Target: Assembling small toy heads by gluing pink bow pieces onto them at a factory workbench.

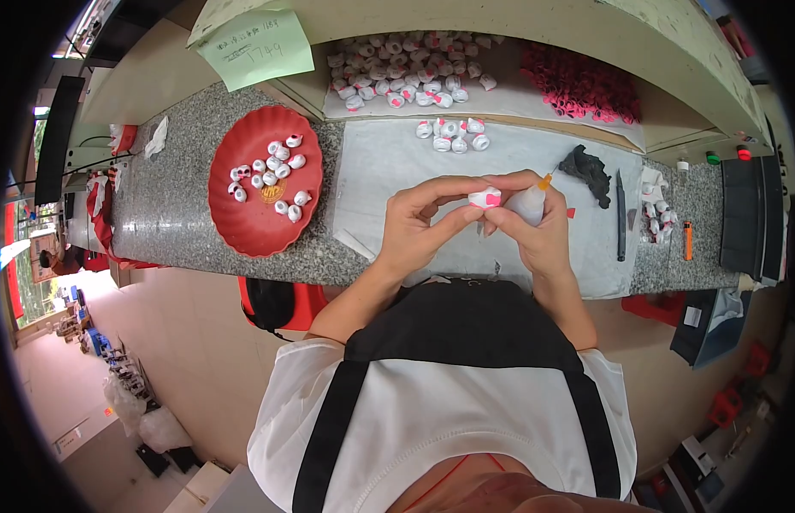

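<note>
- Head view: my left hand (pixel 414 218) pinches a white-and-pink piece (pixel 484 199) above the sheet (pixel 376 167).
- My right hand (pixel 547 239) is wrapped round a bottle (pixel 527 205), also above the sheet, fingertips close to the piece.
- Cloth (pixel 585 175), pen (pixel 620 222): sheet's right side.
- Red tray (pixel 235 141): just left of the sheet.

I pinch a small, pink-patched white piece (pixel 484 198) in my left hand (pixel 413 224). My right hand (pixel 545 239) grips an orange-tipped translucent squeeze bottle (pixel 527 206). At left, a red scalloped tray (pixel 243 221) on the speckled countertop (pixel 171 209) holds similar pieces (pixel 297 161).
</note>
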A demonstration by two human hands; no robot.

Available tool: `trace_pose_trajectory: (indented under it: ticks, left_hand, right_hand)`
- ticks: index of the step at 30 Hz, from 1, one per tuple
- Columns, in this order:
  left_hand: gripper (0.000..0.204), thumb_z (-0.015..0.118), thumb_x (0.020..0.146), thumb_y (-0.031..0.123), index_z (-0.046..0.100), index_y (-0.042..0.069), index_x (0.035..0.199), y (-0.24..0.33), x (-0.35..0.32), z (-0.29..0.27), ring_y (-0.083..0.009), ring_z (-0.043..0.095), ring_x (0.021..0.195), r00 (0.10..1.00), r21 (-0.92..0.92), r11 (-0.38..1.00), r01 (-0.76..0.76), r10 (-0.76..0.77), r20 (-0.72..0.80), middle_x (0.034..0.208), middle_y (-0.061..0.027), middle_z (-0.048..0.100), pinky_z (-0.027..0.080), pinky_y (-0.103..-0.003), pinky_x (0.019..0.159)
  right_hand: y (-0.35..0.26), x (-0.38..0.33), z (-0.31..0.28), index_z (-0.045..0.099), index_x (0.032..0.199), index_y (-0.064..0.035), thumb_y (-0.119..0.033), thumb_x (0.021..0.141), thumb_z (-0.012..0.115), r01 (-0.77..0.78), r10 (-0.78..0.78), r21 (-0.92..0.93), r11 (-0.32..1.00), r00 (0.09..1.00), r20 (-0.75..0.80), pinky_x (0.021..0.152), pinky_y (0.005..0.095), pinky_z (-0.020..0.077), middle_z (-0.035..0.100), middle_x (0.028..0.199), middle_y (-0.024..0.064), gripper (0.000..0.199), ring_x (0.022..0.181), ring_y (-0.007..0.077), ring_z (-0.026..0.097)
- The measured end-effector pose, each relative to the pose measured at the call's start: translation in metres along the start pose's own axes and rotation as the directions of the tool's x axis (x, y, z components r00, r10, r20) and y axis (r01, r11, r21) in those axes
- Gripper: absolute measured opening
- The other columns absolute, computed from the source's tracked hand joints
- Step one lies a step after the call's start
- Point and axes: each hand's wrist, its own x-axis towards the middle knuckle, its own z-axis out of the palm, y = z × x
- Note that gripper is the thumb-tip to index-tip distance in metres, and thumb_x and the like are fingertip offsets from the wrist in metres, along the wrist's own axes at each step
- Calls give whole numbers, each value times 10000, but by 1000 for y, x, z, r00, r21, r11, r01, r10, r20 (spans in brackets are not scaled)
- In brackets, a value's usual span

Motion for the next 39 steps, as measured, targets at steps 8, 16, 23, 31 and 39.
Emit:
trace_pose_trajectory:
  ticks: [8,16,23,31,39]
  left_hand:
    - [218,558,702,-33,508,-28,914,-10,3,-6,-175,509,877,996,-249,968,9,13,89,932,-125,523,431,-270,738]
    - [199,590,692,18,519,-4,877,-21,3,-11,-151,542,774,994,-343,935,87,-58,94,869,-113,553,454,-261,680]
    - [205,592,706,70,515,6,886,-20,2,-12,-133,548,726,991,-402,907,129,-106,80,858,-104,560,460,-254,655]
    - [289,605,696,80,464,10,939,-15,5,-1,-164,526,817,1000,-168,985,24,-24,4,886,-111,541,419,-271,747]
    - [253,537,709,7,452,2,947,-8,6,-9,-184,518,835,994,-103,995,11,-22,-105,890,-136,531,404,-307,778]
  right_hand:
    - [0,-1,0,499,905,47,2,672,580,-81,78,89,993,996,32,483,234,431,544,686,98,250,551,137,522]
    - [0,-2,2,506,900,47,0,682,569,-88,88,91,992,996,11,475,238,436,549,679,108,232,560,149,539]
    - [-1,-1,3,502,944,49,17,704,519,-100,100,77,992,995,11,481,236,445,554,715,111,243,595,145,550]
    - [3,0,1,507,943,43,10,705,521,-112,117,97,989,992,-47,481,234,443,554,722,104,241,577,134,536]
    - [20,-14,-48,548,851,9,-8,665,575,-157,64,-513,844,979,-195,570,250,429,564,791,84,189,627,134,535]
